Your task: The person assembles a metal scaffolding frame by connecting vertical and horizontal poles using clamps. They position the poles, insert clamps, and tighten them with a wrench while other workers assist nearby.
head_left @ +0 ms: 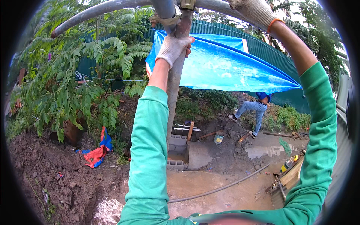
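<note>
My left hand (175, 48), in a knitted white glove with bare fingertips, is wrapped round an upright metal scaffold pipe (175, 84) just below its top. A scaffold clamp (187, 4) sits above that hand at the pipe joint. A second clamp (167, 18) circles a thicker grey pipe (164, 8) beside it. At the upper right my right hand (257, 14), gloved with an orange cuff, is closed over the crosswise scaffold pipe (215, 5). The top edge cuts off part of that hand. Both arms reach up in green sleeves.
A blue tarp (225, 65) hangs ahead, before a green corrugated fence (221, 30). Another person (255, 110) stands below it, partly hidden. Below are hollow blocks (177, 140), a bucket (218, 137), a long hose or pipe (228, 184) and muddy soil (56, 168). Leafy branches (90, 63) hang left.
</note>
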`<state>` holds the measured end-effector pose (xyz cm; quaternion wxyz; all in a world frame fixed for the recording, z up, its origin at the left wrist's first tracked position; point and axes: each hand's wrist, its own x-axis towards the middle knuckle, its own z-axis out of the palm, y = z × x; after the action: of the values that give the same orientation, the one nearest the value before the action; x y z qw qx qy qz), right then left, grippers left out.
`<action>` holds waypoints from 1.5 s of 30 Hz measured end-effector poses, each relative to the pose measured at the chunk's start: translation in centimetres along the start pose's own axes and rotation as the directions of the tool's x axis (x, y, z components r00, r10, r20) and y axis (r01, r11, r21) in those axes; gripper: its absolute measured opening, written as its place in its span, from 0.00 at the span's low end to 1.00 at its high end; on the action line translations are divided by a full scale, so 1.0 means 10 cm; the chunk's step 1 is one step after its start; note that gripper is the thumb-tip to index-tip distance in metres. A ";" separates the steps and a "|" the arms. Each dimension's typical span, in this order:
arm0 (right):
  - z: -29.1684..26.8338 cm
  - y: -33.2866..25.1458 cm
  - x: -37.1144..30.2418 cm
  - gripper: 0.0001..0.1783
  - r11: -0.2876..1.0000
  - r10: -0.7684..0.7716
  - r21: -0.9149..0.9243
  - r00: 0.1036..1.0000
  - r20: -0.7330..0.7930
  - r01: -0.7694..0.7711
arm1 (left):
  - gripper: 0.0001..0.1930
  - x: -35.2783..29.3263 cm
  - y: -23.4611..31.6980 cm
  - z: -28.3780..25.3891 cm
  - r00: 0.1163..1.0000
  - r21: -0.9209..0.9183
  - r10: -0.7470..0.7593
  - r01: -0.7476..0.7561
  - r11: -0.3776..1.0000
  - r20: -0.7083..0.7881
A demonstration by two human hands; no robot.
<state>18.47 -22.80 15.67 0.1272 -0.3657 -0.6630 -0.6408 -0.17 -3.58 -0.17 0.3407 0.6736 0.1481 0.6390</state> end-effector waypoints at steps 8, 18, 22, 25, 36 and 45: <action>-0.33 0.56 0.69 0.20 0.953 -0.094 -0.274 0.987 0.131 0.128 | 0.14 -0.01 0.04 0.00 1.000 0.028 -0.005 0.005 1.000 0.001; -0.11 0.82 0.94 0.26 0.947 -0.148 -0.272 0.984 0.103 0.170 | 0.17 0.02 -0.02 -0.02 1.000 0.041 0.008 -0.007 0.999 -0.021; -0.10 0.78 0.86 0.27 0.968 -0.078 -0.236 0.996 0.053 0.088 | 0.18 0.01 -0.01 -0.02 1.000 0.036 -0.007 0.007 0.999 -0.002; -0.07 0.72 0.76 0.27 0.982 0.007 -0.191 1.000 0.020 -0.003 | 0.17 -0.01 0.00 -0.01 1.000 0.002 -0.030 0.030 1.000 -0.004; 0.13 0.07 0.26 0.29 0.947 0.307 0.182 0.908 -0.285 -0.263 | 0.16 -0.01 -0.01 -0.02 1.000 0.049 0.015 -0.015 0.999 -0.001; 0.42 -1.32 -0.16 0.27 0.567 0.823 0.232 0.556 -0.116 -0.790 | 0.15 -0.08 0.10 0.02 0.999 0.017 0.020 -0.020 1.000 -0.037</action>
<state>12.25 -18.20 4.08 0.5041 -0.5479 -0.4505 -0.4927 -0.29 -4.90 -0.13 0.3259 0.6659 0.1529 0.6534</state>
